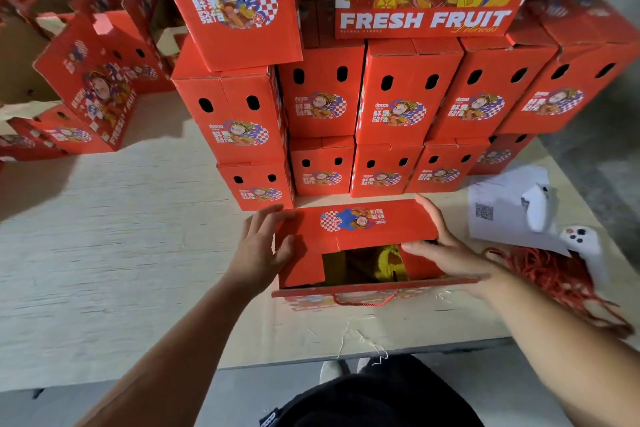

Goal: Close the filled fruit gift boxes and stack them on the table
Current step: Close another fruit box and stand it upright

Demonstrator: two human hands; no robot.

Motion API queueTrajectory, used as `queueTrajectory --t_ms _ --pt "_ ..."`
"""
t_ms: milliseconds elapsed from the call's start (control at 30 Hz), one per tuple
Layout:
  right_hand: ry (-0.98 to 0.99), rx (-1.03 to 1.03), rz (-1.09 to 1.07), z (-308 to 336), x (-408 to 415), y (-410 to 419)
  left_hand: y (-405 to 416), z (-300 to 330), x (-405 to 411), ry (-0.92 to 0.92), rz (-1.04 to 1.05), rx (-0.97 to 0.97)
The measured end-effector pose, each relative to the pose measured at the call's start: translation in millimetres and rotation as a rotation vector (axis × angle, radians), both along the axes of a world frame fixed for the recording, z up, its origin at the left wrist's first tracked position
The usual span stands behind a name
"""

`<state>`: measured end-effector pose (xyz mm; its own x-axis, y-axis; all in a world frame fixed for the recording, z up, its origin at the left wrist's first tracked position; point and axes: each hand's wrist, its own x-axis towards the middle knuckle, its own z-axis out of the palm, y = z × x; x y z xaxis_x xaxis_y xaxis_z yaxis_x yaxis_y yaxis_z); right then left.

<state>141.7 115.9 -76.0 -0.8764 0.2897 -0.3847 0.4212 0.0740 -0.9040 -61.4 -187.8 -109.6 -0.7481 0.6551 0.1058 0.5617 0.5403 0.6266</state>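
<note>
Nearest: dark clothing at the bottom edge, then two bare forearms reaching over the front of the table [121, 253]. Left hand [259, 246] spread, fingers straight, pressing against the left end flap of the open gift box [356, 253]. Right hand [446, 250] likewise flat, fingers extended, thumb laid on the right inner flap, palm against the box's right side. Box standing at the table's near edge, between both hands; far flap [356, 220] folded over, near flap with its red cord handle [363, 302] hanging outward; yellow fruit [388, 263] visible through the gap.

Step in hand, by judgement: tucking the side flaps during closing. Next move likely calling for both side flaps pushed flat, then the handled flap brought up and over.

Behind, just beyond the box: stacked closed boxes [391, 107], several tiers high. To the left, more boxes [93, 87], some open. To the right, a printed sheet [498, 204], two white controllers [536, 208], a heap of red cords [547, 274]. Pale wood-grain tabletop; grey floor below.
</note>
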Motion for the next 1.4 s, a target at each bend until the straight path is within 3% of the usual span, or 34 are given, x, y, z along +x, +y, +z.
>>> queueTrajectory --t_ms 100,233,400,667,733,800,900,1133,1200,1267,1333,1400 --pt "-0.082 -0.097 0.004 2 9 -8 10 10 -4 0.2 -0.162 -0.105" --pt "-0.034 0.258 -0.043 5 10 -17 18 30 -14 0.07 -0.22 -0.181" --pt "-0.056 0.702 0.169 14 -12 -2 28 36 -16 0.314 -0.291 -0.377" --pt "-0.202 0.861 0.423 11 -27 8 28 38 -20 0.589 -0.353 -0.349" --pt "-0.232 0.909 0.444 9 -27 9 28 36 -20 0.581 -0.344 -0.346" --pt "-0.27 0.998 0.49 10 -29 10 29 31 -20 0.457 -0.319 -0.345" --pt "-0.331 1.084 0.514 11 -31 7 35 26 -23 0.272 -0.332 -0.519" --pt "-0.413 1.17 0.586 14 -38 4 44 27 -22 0.303 -0.295 -0.638" --pt "-0.354 1.155 0.562 13 -34 4 45 28 -18 0.251 -0.256 -0.573" --pt "-0.147 1.008 0.408 5 -24 -2 40 25 -10 0.201 -0.203 -0.399" --pt "0.038 0.861 0.261 -2 -15 -5 34 19 0 0.28 -0.149 -0.226" --pt "0.107 0.914 0.261 -3 -11 -3 30 16 7 0.361 -0.133 -0.139"
